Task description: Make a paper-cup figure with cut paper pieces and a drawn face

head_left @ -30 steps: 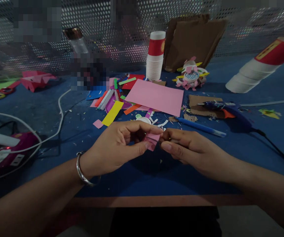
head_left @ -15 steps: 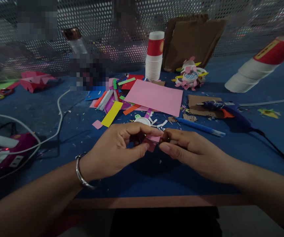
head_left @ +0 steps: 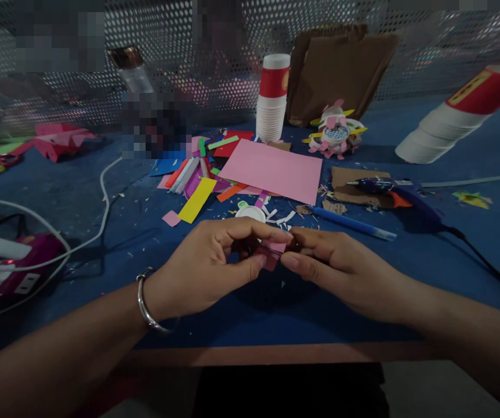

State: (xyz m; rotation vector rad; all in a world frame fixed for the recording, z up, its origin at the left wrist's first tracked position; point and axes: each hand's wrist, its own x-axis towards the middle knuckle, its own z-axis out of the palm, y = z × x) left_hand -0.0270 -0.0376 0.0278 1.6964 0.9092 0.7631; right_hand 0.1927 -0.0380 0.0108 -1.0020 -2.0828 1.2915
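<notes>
Blue table (head_left: 224,331), my left hand (head_left: 210,258) and right hand (head_left: 341,267), one pink scrap (head_left: 271,263).
On the table beyond my hands lies the pink sheet (head_left: 271,171), a white disc (head_left: 250,214) nearer me. My left hand is closed, thumb and fingers pinching the scrap above the table; my right fingertips are drawn together on what looks like a thin dark rod (head_left: 271,250) across it.

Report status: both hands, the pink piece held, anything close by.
Left hand pinching small pink paper. Right hand gripping thin dark item across it. White disc just beyond the paper.
</notes>
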